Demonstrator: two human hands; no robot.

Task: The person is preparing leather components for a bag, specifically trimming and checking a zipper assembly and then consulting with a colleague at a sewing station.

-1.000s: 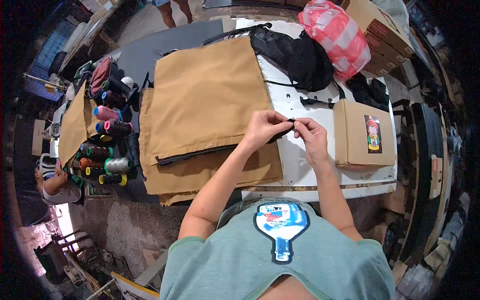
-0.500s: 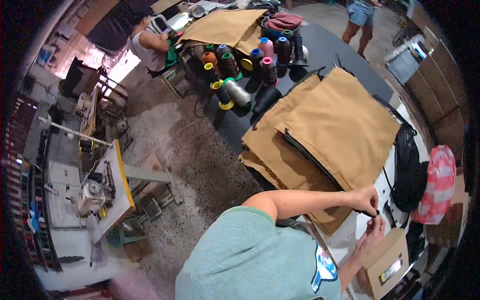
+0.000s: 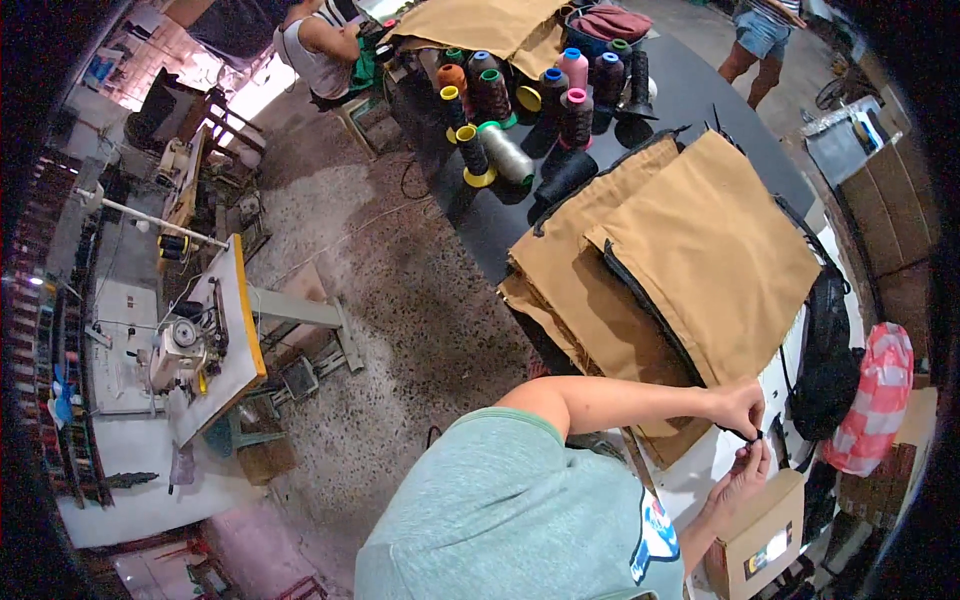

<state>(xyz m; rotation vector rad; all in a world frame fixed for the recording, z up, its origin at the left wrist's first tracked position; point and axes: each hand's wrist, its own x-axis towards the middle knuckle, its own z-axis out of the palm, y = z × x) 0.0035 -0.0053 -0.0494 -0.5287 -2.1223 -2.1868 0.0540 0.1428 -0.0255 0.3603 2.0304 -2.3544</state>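
Strip (image 3: 737, 433), black, perhaps zipper tape | left hand (image 3: 738, 405): fingertips pinched on it | right hand (image 3: 741, 475): pinching its end | tan cloth (image 3: 715, 250) nearby

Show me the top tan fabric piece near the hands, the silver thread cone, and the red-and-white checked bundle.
Top tan fabric piece (image 3: 714, 256), head view: middle of its upper face.
Silver thread cone (image 3: 507, 155), head view: its wound thread.
Red-and-white checked bundle (image 3: 872, 402), head view: middle of its visible side.
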